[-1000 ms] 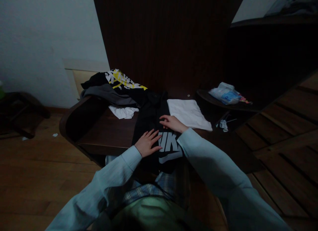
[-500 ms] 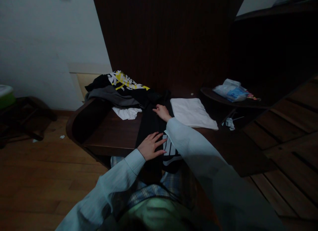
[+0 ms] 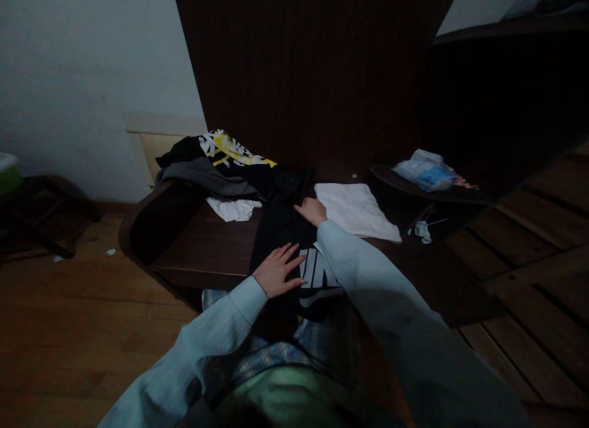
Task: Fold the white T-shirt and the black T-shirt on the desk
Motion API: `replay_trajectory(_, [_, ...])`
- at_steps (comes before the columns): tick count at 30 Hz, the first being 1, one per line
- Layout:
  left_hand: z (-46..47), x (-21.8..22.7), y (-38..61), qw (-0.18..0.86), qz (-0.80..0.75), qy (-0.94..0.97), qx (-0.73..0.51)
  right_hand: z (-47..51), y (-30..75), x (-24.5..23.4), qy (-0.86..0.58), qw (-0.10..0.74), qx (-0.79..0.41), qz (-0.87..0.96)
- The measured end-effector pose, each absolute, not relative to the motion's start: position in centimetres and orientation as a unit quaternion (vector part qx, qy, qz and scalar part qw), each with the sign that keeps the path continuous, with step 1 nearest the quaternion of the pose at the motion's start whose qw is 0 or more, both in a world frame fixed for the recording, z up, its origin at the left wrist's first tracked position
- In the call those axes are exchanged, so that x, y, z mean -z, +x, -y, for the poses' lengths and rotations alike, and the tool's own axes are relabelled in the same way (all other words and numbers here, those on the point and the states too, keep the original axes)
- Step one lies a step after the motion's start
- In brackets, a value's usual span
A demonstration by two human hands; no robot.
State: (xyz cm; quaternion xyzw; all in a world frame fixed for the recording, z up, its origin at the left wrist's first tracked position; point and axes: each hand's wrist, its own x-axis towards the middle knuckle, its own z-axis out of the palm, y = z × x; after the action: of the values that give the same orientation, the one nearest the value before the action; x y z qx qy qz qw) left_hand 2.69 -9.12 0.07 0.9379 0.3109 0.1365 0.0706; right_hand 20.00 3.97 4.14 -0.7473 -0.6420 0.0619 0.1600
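A black garment (image 3: 276, 231) with a white print lies lengthwise over the dark wooden seat, its near end hanging toward my lap. My left hand (image 3: 278, 273) rests flat on it with the fingers spread, beside the white print (image 3: 315, 269). Farther up the cloth, my right hand (image 3: 313, 212) has its fingers curled on the black fabric; their tips are partly hidden. Just right of that hand lies a folded white cloth (image 3: 354, 210).
Piled at the back left are a black garment with yellow and white print (image 3: 234, 153), a grey garment (image 3: 202, 175) and a crumpled white cloth (image 3: 234, 209). A plastic packet (image 3: 426, 170) sits on the small shelf at right. The seat's curved armrest (image 3: 131, 225) bounds the left.
My right hand has shifted a little to the right, its fingers more curled. More of the white print shows beside its sleeve. My left hand stays in place.
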Motion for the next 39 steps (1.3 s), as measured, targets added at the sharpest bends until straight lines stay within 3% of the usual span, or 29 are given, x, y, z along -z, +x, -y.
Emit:
replay_trajectory(4, [9.1, 0.1, 2.6, 0.068, -0.308, 0.938, -0.143, -4.0, 19.2, -4.2, -0.748, 0.138, -0.039, 0.648])
replay_trajectory(10, [9.1, -0.1, 2.6, 0.067, -0.307, 0.938, -0.144, -4.3, 18.8, -4.9, -0.713, 0.170, -0.017, 0.680])
replay_trajectory(17, [9.0, 0.0, 2.6, 0.068, -0.314, 0.936, -0.143, -4.1, 19.0, -4.0, -0.697, 0.121, -0.053, 0.705])
replay_trajectory(31, [1.6, 0.5, 4.1, 0.045, -0.367, 0.922, -0.114, 2.6, 22.9, -5.0, -0.579, 0.236, -0.120, 0.771])
replay_trajectory(35, [-1.4, 0.1, 4.8, 0.047, -0.401, 0.910, -0.094, 5.2, 22.4, -3.8, -0.523, 0.266, -0.085, 0.805])
replay_trajectory(39, [-3.7, -0.2, 4.7, 0.069, -0.403, 0.908, -0.089, 7.4, 22.3, -2.3, -0.491, 0.248, -0.070, 0.832])
